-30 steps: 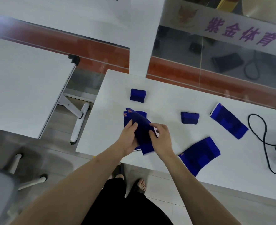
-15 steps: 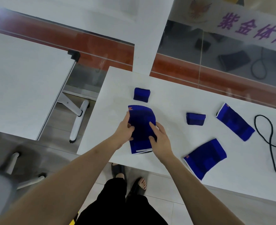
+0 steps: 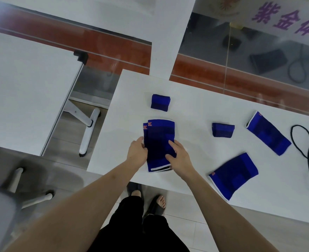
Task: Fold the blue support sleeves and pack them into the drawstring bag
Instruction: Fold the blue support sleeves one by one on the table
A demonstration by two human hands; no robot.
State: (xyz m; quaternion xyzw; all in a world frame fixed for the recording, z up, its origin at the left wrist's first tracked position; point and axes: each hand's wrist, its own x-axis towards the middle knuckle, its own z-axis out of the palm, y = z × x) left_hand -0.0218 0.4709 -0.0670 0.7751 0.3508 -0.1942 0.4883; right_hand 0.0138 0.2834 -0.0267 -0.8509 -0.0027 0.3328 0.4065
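Observation:
Two blue support sleeves lie stacked flat (image 3: 158, 140) on the white table (image 3: 195, 110) near its front edge. My left hand (image 3: 137, 153) touches the stack's left edge. My right hand (image 3: 179, 154) rests on its right side with fingers on the cloth. Two folded blue sleeves sit farther back, one behind the stack (image 3: 160, 102) and one to the right (image 3: 222, 129). Two unfolded sleeves lie at the right, one far (image 3: 269, 135) and one near the front edge (image 3: 233, 174). The drawstring bag itself is not clearly seen.
A black cord (image 3: 302, 144) loops at the table's right edge. A second white table (image 3: 22, 88) stands at the left across a gap, with its leg (image 3: 88, 130) in the gap. A grey chair (image 3: 0, 206) is at lower left. A glass partition rises behind the table.
The sleeve that was held up in both hands a second ago now lies flat on top of another sleeve. Both hands have come down onto the stack's sides.

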